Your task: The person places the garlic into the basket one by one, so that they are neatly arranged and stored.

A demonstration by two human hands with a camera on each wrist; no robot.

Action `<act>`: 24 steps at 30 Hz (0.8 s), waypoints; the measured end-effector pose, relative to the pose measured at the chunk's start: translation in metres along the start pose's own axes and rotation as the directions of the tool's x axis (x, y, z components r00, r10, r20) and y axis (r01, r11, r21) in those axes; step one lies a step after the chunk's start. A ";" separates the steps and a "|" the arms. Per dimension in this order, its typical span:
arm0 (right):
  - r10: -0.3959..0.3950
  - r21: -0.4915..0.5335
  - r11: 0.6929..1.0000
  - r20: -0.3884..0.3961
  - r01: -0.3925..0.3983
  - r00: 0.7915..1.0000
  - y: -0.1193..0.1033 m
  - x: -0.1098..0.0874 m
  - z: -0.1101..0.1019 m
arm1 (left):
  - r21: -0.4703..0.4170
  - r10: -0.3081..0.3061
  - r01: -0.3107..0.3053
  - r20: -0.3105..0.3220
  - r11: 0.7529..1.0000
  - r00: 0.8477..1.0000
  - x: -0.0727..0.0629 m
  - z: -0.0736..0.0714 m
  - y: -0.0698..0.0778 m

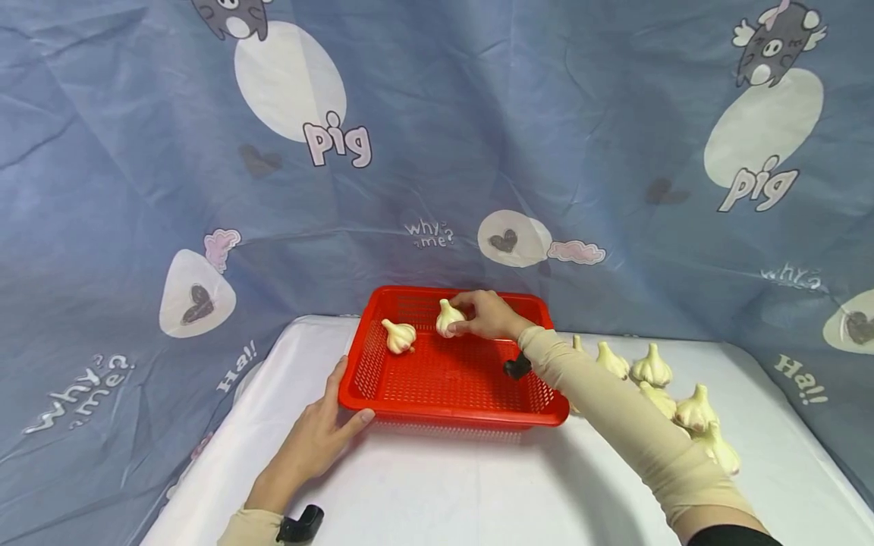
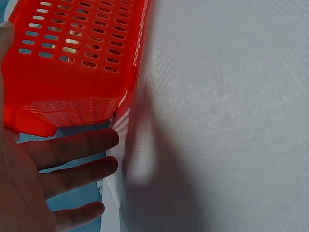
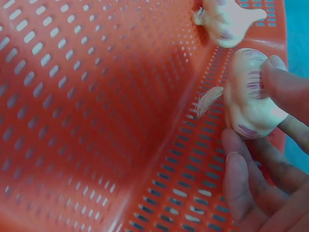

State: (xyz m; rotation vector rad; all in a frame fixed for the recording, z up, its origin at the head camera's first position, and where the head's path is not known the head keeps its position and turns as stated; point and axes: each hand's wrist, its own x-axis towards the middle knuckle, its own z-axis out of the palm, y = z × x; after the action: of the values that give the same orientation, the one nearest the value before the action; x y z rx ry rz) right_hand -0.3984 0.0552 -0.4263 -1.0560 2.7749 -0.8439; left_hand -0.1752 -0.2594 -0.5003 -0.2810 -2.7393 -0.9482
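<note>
My right hand pinches a garlic bulb between thumb and fingers, inside the red plastic basket toward its back wall. In the right wrist view, the held bulb shows purple streaks and a tuft of roots. A second garlic bulb lies in the basket to its left. At the basket's front left corner rests my left hand, its thumb at the front rim and index finger along the left side. Its other fingers stretch out straight beside the basket in the left wrist view.
Several garlic bulbs lie on the white tabletop right of the basket, partly hidden by my right forearm. A blue printed cloth hangs close behind the basket and around the table's sides.
</note>
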 end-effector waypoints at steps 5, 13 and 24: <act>-0.002 -0.020 1.000 0.006 0.002 1.000 0.000 0.004 0.010 | 0.008 0.000 0.000 -0.009 1.000 1.000 -0.001 -0.001 -0.001; 0.015 -0.024 1.000 0.004 -0.015 1.000 -0.002 0.011 0.021 | 0.032 -0.021 0.021 -0.008 0.999 1.000 0.001 -0.005 0.001; 0.080 -0.048 0.996 -0.005 -0.080 0.997 -0.006 0.014 0.038 | 0.094 -0.017 0.019 -0.027 0.995 0.999 0.001 -0.009 0.003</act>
State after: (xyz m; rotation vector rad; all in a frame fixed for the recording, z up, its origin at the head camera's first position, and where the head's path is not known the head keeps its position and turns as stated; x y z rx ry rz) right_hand -0.3962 0.0246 -0.4534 -0.9443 2.8321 -0.7737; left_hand -0.1743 -0.2624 -0.4911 -0.2260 -2.7566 -0.8177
